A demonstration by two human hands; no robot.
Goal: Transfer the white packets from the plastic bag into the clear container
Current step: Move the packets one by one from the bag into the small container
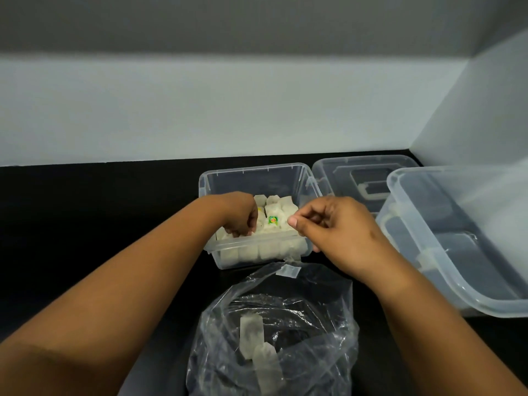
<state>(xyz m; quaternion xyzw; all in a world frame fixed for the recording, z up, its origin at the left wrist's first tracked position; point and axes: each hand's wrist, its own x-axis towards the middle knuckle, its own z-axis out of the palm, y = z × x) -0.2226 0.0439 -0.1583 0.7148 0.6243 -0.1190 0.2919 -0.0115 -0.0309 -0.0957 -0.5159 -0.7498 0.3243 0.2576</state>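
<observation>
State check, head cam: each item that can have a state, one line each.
clear container: open, lidless, partly filled with white packets
plastic bag: open, crumpled, a few packets left inside
lid: off, lying flat behind right
large bin: open, looks empty
left hand: fingers down among packets in container
right hand: pinched, above container's front right corner, held item unclear

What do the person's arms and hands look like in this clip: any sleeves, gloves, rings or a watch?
Both arms are bare from the bottom edge of the frame to the fingertips: no sleeves show. The left hand and the right hand wear no gloves. No watch, bracelet or ring is visible on the wrists or on the fingers that show. The fingernails look short and unpainted. No markings or bandages can be seen.
</observation>
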